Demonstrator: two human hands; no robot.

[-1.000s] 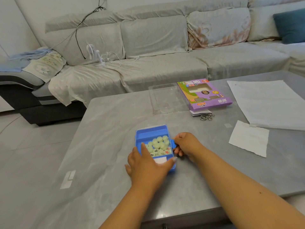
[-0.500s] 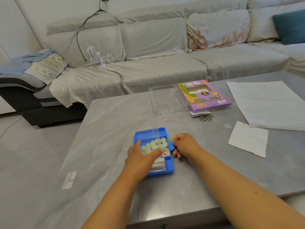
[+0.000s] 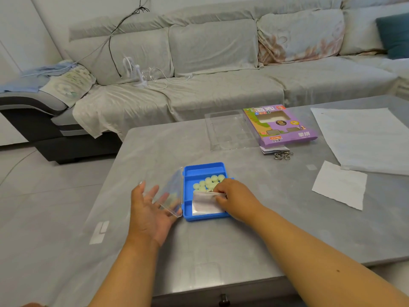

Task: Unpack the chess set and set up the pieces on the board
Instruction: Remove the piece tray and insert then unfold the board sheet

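I see the blue case near the middle of the grey counter, with its clear lid swung out to the left and standing tilted. My left hand sits palm up under that lid, its fingers spread and fairly straight, the lid's outer edge resting against them. My right hand reaches into the case from the right; its fingers are curled and pinch the top edge of a small clear plastic bag that lies in the near compartment. Just beyond those fingers, in the middle compartment, lies a cluster of pale green round pieces (their faces are too blurred for me to read). The far compartment of the case shows only blue.

Well beyond the right fingers, toward the back of the counter, lie a clear plastic tray and, touching its right side, the purple game box. Just in front of that box sit a small booklet and some metal rings. Far to the right of my right fingers lie a large white sheet and a smaller white sheet.
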